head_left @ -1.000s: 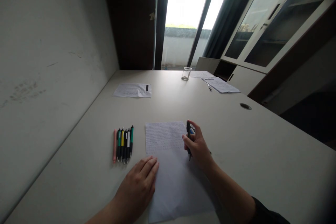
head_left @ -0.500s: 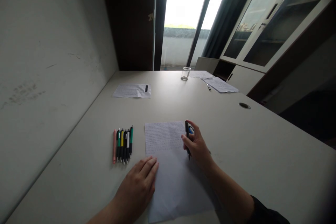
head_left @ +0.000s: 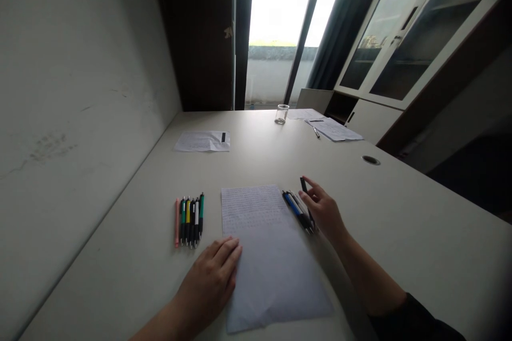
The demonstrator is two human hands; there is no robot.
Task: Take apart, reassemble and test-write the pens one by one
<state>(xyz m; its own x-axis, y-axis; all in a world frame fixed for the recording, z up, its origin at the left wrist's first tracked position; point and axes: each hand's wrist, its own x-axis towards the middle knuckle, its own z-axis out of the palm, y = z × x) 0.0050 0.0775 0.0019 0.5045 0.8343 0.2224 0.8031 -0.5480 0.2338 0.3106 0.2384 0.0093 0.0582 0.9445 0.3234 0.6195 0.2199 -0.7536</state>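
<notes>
A sheet of paper [head_left: 276, 277] lies in front of me, its upper part covered with lines of handwriting. My left hand [head_left: 212, 274] rests flat on its left edge, fingers stretched out. Just past the sheet's right edge, my right hand [head_left: 322, 210] grips a dark pen [head_left: 303, 185] between thumb and fingers. Under and beside that hand lie a few pens, among them a blue pen [head_left: 294, 204]; the hand partly covers them. To the left of the sheet is a row of several pens [head_left: 192, 221], with a pink one at its left end.
Farther back on the white table [head_left: 256, 165] are a printed sheet [head_left: 200, 141], a drinking glass [head_left: 281, 114] and a stack of papers [head_left: 336, 129] with a pen [head_left: 316, 132] beside it. A round cable hole [head_left: 370, 160] is at the right. A wall [head_left: 80, 117] borders the left side.
My right hand has moved right with the dark pen, off the sheet and over the pens beside it, which now show more. My left hand has stayed in place.
</notes>
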